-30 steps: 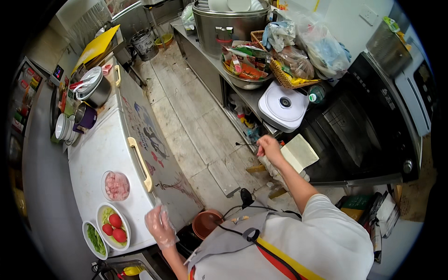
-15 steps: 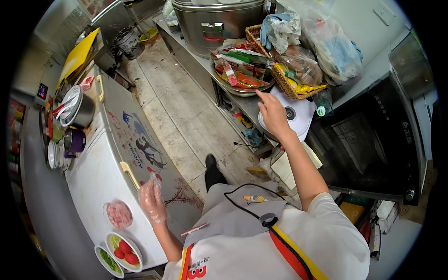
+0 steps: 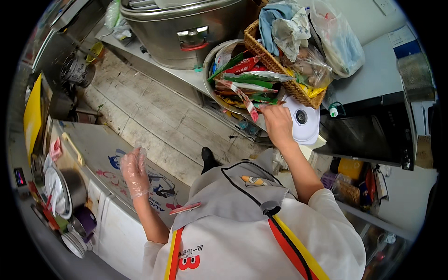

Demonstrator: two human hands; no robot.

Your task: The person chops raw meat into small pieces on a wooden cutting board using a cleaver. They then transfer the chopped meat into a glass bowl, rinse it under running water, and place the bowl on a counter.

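Note:
My right hand (image 3: 278,123), bare, reaches to the near right edge of a round metal bowl (image 3: 208,88). Its fingers are curled against the rim and the packets there; what they grip is hidden. Several colourful food packets (image 3: 252,79), red, green and silver, fill the bowl. A pink-and-white packet strip (image 3: 246,103) hangs over its near edge. My left hand (image 3: 135,172) wears a clear plastic glove. It hovers empty over the front of the white chest freezer (image 3: 116,228), fingers loosely bent.
A large steel pot (image 3: 182,42) stands behind the bowl on the counter. A wicker basket (image 3: 298,93) of bags sits to the right, beside a white round-topped appliance (image 3: 305,122). A black-fronted oven (image 3: 359,135) is at right. Pots (image 3: 74,186) crowd the left edge. Tiled floor (image 3: 140,107) runs between.
The view has shifted forward and right, nearer the bowl. My right hand has gone from a pointing finger to curled fingers at the bowl's edge. The food dishes on the freezer have left view.

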